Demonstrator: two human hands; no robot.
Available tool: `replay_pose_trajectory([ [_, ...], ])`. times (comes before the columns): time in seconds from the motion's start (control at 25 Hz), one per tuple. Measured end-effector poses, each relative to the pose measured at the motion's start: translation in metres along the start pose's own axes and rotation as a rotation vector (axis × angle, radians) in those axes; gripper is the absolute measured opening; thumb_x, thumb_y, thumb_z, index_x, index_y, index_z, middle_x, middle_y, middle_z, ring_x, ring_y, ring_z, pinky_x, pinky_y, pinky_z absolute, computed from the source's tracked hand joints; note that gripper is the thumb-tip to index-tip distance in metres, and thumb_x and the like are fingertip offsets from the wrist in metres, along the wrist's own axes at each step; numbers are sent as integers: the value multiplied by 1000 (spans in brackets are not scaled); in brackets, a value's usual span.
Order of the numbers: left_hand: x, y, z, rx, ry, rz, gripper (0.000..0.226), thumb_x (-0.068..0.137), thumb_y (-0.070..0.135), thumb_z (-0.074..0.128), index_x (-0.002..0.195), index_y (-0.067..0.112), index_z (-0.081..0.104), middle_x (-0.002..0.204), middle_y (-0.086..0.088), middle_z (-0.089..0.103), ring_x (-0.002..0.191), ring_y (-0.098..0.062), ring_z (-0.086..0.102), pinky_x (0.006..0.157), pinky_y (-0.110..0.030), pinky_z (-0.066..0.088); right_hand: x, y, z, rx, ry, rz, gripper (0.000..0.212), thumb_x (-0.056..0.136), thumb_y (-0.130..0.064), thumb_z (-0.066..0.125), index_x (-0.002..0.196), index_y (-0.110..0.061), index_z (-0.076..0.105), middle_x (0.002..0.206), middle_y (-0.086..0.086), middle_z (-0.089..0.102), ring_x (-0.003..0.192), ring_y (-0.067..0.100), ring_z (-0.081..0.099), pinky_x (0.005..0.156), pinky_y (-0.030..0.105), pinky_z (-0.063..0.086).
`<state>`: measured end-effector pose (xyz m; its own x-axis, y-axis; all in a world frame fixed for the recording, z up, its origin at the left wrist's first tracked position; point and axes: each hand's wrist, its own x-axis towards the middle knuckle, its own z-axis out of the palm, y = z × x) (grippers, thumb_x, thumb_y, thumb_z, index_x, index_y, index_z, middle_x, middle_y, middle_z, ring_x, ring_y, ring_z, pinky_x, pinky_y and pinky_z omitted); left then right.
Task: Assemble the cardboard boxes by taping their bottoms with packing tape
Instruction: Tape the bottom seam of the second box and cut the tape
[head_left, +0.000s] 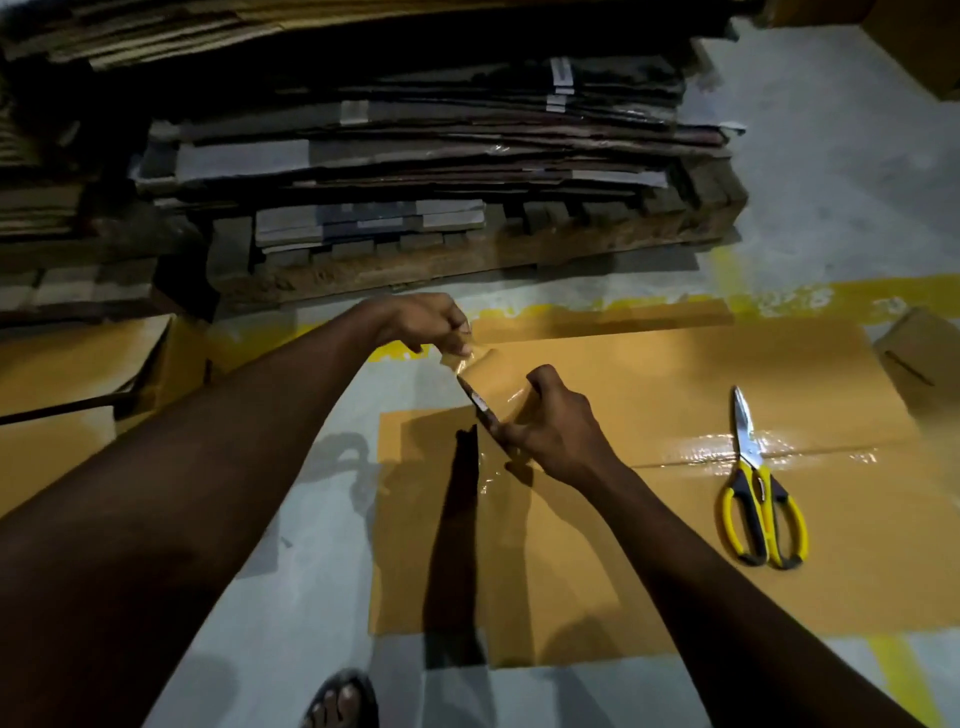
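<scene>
Cardboard box (649, 545), flattened out on the floor (291, 597), far edge near the yellow floor line (769, 304); pretty shiny clear tape (696, 449) already across its middle seam toward the right edge; packing tape roll (493, 389) up over the box's far left corner, gripped in the right hand (550, 431), fingers curled round it; loose tape end (465, 358) pinched by the left hand (426, 319), just beyond the roll; yellow-handled scissors (761, 483) lying on the box near its right edge, blades together on the taped seam; pallet of flat cardboard (415, 171) along the floor's far side; sandalled foot (340, 699) at the near edge.
</scene>
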<state>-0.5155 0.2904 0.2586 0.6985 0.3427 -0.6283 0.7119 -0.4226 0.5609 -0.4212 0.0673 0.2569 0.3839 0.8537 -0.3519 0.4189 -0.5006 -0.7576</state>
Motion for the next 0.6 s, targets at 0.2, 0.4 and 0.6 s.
replay_pose_trajectory([
  [0.2, 36, -21, 9, -446, 131, 15, 10, 87, 0, 65, 88, 9, 61, 70, -3, 58, 67, -16, 60, 63, -30, 57, 23, 6, 23, 227, 60, 92, 46, 79, -29, 80, 111, -22, 48, 84, -10, 58, 63, 3, 58, 54, 19, 49],
  [0.4, 71, -32, 4, -250, 104, 30, 16, 90, 2, 62, 77, 11, 63, 63, -3, 46, 56, -14, 39, 51, -22, 37, 41, 11, 44, 474, 7, 107, 19, 85, -18, 68, 97, -29, 57, 95, 2, 72, 84, 22, 71, 78, 51, 58],
  [0.6, 99, -30, 8, 151, 261, 145, 5, 82, 4, 70, 82, 10, 70, 72, -1, 60, 70, -13, 53, 64, -22, 36, 38, 5, 44, 558, 9, 57, 25, 96, -16, 61, 72, -20, 57, 62, -17, 62, 57, -3, 55, 57, 19, 43],
])
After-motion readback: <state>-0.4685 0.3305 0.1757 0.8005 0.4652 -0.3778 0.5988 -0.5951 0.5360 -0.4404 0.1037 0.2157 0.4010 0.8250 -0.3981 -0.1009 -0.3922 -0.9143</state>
